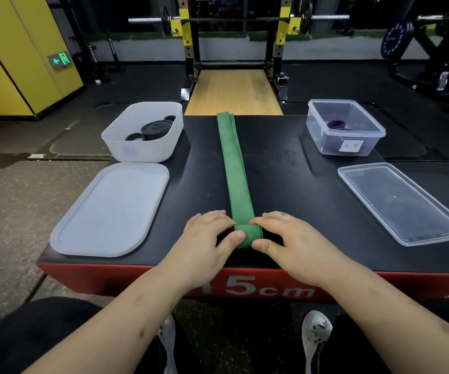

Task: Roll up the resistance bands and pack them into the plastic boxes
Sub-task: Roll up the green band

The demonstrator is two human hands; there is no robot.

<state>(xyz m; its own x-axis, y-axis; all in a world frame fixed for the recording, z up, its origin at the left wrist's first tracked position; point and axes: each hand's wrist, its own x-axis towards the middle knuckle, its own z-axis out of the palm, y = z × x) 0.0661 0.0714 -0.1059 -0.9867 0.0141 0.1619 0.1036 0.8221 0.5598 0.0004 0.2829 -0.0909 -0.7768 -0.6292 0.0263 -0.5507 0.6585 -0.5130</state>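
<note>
The left hand (207,236) and the right hand (290,238) both pinched the near end of the green band (234,168). That end was turned over into a small roll (247,234). Each thumb pushed on the near side of the roll, and the curled fingers sat on its far side, one hand at each edge.

The roll lay low in the middle of the frame. The rest of the green band ran flat and straight up the middle to the far edge of the black top (285,179).

In the upper left stood a white box (137,147) with black rolled bands (156,129) inside. Its white lid (110,211) lay flat just below it. In the upper right stood a clear box (344,147) with a purple band (336,125) inside. A clear lid (401,203) lay flat below that box.

The black top had a red side (110,279) with "15cm" on it. Two white shoes (316,336) showed at the bottom. A weight rack (231,36) stood at the top of the frame.
</note>
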